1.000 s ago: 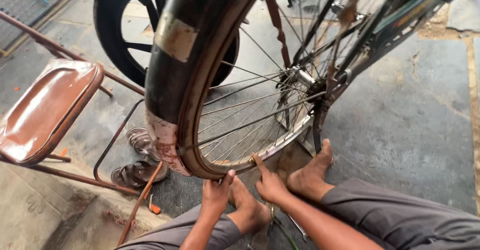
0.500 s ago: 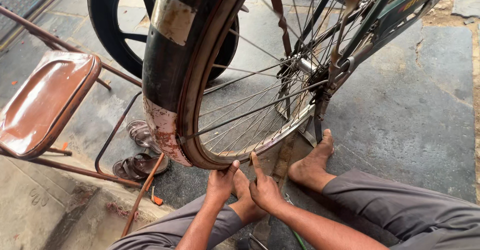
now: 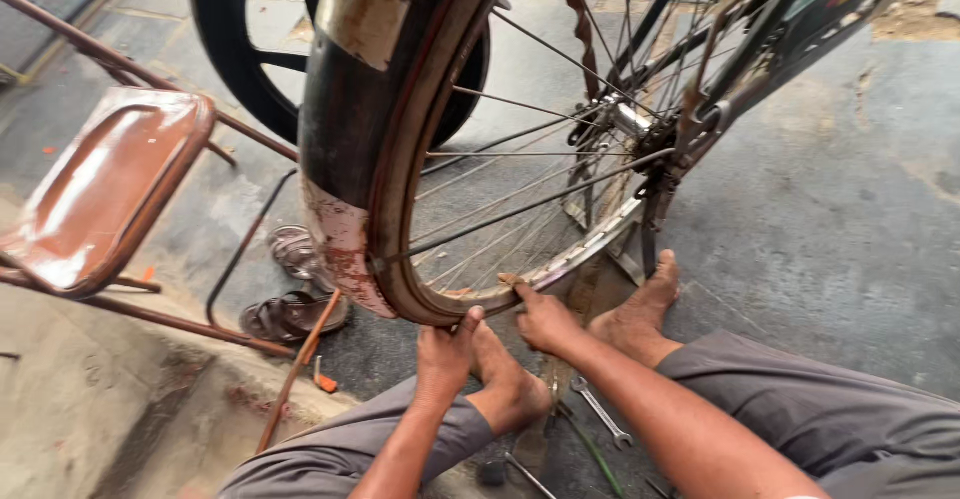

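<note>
Two hands meet at the lowest part of a bicycle wheel, and the scene reads from left to right as follows. Far left stands a brown metal chair point(image 3: 105, 189) with a worn seat; beside its legs lies a pair of sandals point(image 3: 300, 289) on the ground. Next comes the rusted mudguard point(image 3: 350, 159) arching over the tyre point(image 3: 425, 159), which sits on the wheel's rim point(image 3: 590, 249). The left hand point(image 3: 445, 354) presses its thumb and fingers up against the tyre's bottom edge, curled narrow, holding nothing loose. Just right of it the right hand point(image 3: 545, 319) pinches the same stretch where tyre meets rim, thumb on top, fingers closed around the edge. Bare feet rest on the ground below and right of the hands. A spanner point(image 3: 600, 414) lies on the ground between the legs, untouched.

Judging by this, the tyre looks seated around most of the rim that shows; only the short bottom stretch under the fingers appears still to be worked. Whether the far side is seated cannot be told.
</note>
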